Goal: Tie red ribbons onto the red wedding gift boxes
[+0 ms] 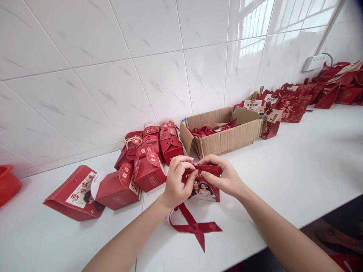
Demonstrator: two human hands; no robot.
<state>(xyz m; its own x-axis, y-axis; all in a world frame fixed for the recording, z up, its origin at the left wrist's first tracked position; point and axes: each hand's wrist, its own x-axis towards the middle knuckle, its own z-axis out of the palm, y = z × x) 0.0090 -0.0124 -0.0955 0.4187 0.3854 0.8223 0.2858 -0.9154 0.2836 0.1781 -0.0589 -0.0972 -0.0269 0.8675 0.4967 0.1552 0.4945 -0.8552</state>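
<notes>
Between my hands stands a small red gift box [206,192], printed with a cartoon couple in wedding clothes. My left hand [180,180] pinches at its top edge, thumb and fingers together. Fingers of my right hand [222,175] close on the top edge from the other side, with the thumb in front and the fingers behind. Both sets of fingertips almost meet there, and what lies right between them is hidden. A dark red ribbon [195,227] lies crossed on the white table, in front of the box and below my left wrist.
Behind my hands, a cardboard box [227,136] holds red ribbons. Several red gift boxes [150,172] cluster to the left, near a tilted red box [76,194]. More red boxes [295,107] line the tiled wall at right, below a power strip [314,62]. A red plastic item [8,185] sits far left.
</notes>
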